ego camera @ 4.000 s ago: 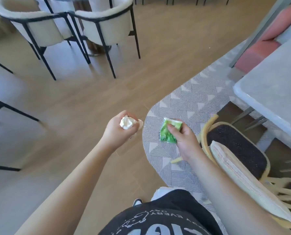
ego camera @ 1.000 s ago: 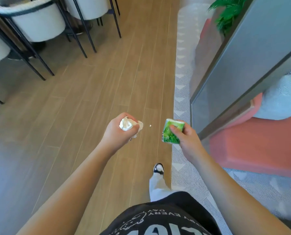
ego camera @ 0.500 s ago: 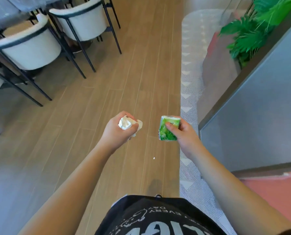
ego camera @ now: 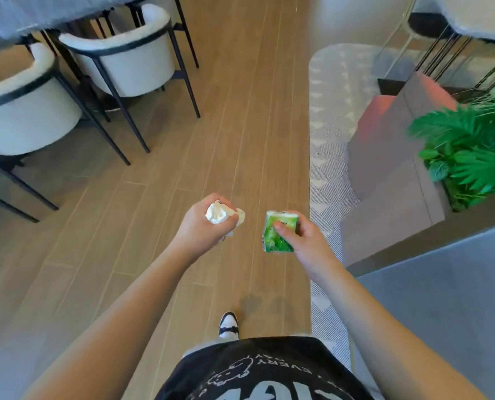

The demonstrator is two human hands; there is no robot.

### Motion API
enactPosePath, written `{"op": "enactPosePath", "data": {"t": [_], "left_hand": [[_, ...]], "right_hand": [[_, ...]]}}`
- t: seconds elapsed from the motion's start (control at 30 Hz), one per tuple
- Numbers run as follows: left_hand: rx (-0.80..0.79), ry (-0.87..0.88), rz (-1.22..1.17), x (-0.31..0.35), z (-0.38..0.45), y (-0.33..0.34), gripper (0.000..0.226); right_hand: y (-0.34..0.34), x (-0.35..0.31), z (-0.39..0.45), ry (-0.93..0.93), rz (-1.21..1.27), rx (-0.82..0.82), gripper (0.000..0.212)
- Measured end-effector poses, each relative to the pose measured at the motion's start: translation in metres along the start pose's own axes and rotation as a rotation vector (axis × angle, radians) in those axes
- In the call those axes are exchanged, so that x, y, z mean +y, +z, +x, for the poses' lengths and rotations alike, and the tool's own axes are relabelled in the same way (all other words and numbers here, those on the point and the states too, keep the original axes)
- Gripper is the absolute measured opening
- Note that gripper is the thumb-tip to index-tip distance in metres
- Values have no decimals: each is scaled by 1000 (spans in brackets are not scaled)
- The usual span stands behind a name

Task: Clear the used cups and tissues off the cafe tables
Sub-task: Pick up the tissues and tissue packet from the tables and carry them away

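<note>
Fingers of the left hand (ego camera: 195, 230) are curled tightly around a crumpled white tissue (ego camera: 218, 214), part of which is seen bulging out above the fist and trailing out toward the right. Beside it, a small green packet (ego camera: 278, 232) is gripped by the right hand (ego camera: 304, 239), with the thumb laid across the printed face and the other fingers wrapped behind it; what the packet contains cannot be told. Both hands are held out in front of the body at about the same height, near each other but apart, above a wooden plank floor (ego camera: 226, 125). Both forearms are bare and are extended from the lower corners of the view. Below them, a black shirt with pale printed lettering (ego camera: 258, 373) is seen, and just ahead of it a black-and-white shoe (ego camera: 228, 327) is set on the planks. To the right of the hands, the floor is bordered by a grey rug with a triangle pattern (ego camera: 324, 174), on which a grey and pink block-shaped seat (ego camera: 385, 157) is placed. A green leafy plant (ego camera: 471, 151) is seen just beyond that, at the right edge. At the upper left, two white upholstered chairs with black metal legs (ego camera: 125, 59) are drawn up to a grey table (ego camera: 38, 13), well apart from the hands.
</note>
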State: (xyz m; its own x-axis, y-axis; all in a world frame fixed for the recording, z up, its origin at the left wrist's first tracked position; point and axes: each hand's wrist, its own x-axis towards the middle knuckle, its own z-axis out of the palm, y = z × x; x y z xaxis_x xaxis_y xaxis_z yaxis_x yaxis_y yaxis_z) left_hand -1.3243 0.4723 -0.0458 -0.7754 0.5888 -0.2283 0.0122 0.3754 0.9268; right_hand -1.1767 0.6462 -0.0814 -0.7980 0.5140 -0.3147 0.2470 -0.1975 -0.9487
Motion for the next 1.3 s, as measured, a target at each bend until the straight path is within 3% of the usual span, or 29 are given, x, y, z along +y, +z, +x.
{"op": "enactPosePath", "data": {"t": [0.33, 0.57, 0.83, 1.3], "left_hand": [[-64, 49, 0, 68, 190, 3, 18], [-56, 7, 22, 95, 321, 47, 16], [-76, 2, 31, 153, 458, 98, 14], [-81, 16, 77, 182, 715, 93, 16]], "right_hand": [[-39, -60, 168, -2, 133, 119, 15], [-102, -88, 292, 17, 80, 43, 16], [-166, -140, 429, 27, 129, 68, 14], [-214, -196, 668, 58, 171, 95, 17]]}}
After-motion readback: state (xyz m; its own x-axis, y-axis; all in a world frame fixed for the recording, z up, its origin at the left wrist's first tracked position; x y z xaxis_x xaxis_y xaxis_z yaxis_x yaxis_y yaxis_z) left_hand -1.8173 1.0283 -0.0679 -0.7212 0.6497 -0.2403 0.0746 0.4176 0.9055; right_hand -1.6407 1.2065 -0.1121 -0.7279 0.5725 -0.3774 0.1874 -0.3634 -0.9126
